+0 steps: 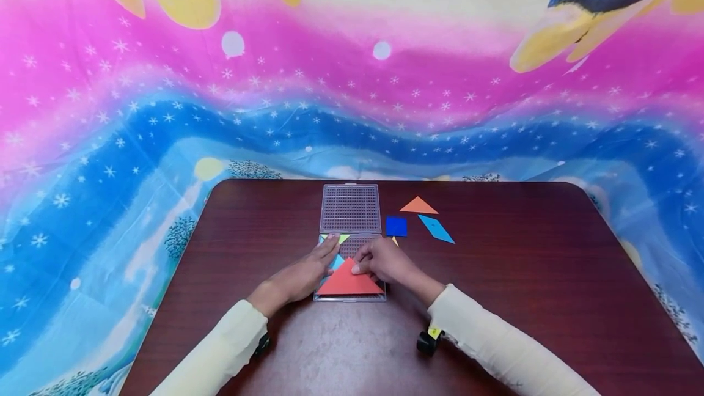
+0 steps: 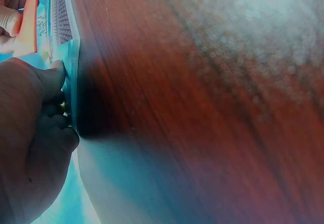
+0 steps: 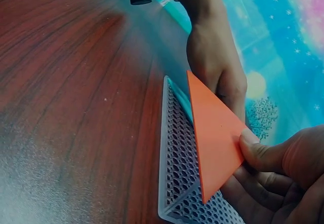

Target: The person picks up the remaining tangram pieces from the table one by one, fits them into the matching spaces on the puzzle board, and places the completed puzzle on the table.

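My right hand (image 1: pixel 387 261) pinches a large red triangle tile (image 1: pixel 350 283) between thumb and fingers. The tile is tilted above the near part of a clear plastic case with a grid base (image 3: pixel 179 158). At the case's left side, my left hand (image 1: pixel 305 274) rests its fingers along the edge, over a teal tile (image 1: pixel 337 261) lying inside. A light green tile (image 1: pixel 343 238) shows in the far left corner of the base, partly covered by the left fingertips. The case's lid (image 1: pixel 350 208) lies folded back, away from me.
Right of the case lie a blue square (image 1: pixel 396 226), an orange triangle (image 1: pixel 419 205) and a light blue parallelogram (image 1: pixel 437 228). A small yellow tile (image 1: pixel 395 241) peeks out behind my right hand. A patterned cloth (image 1: pixel 352 90) hangs behind the brown table (image 1: pixel 522 274).
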A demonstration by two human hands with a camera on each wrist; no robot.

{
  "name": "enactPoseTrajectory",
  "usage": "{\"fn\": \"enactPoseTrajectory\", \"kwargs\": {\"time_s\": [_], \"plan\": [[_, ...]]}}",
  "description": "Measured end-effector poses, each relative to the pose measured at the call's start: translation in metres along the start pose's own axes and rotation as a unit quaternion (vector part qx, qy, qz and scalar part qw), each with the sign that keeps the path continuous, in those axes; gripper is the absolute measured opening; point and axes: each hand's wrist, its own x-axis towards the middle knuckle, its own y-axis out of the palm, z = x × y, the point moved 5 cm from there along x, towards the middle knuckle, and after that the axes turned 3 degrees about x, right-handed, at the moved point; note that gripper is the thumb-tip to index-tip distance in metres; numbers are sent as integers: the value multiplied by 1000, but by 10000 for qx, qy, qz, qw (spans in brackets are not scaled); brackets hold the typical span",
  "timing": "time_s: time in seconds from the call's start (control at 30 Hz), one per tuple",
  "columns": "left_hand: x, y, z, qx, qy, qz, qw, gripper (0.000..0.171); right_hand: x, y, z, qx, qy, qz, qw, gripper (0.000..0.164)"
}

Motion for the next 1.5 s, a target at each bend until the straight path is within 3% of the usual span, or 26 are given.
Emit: {"fn": "enactPoseTrajectory", "kwargs": {"time_s": [0.43,0.73,1.1,1.3,1.5], "plan": [[0,-1,0,-71,-145,107,9998,60,-3,6,-3,-85,-41,-22,10000,6],[1,1,0,-47,-130,107,9998,60,-3,10,-6,-443,-254,-78,9987,5],[2,0,1,-236,-160,157,9995,59,-7,12,-7,-680,-436,-363,9961,7],[1,-1,4,-603,-464,394,9963,74,-13,14,-5,-987,-422,-637,9922,11],[1,-4,3,-638,-444,541,9955,91,-17,15,-2,-1192,-479,-792,9885,18]]}}
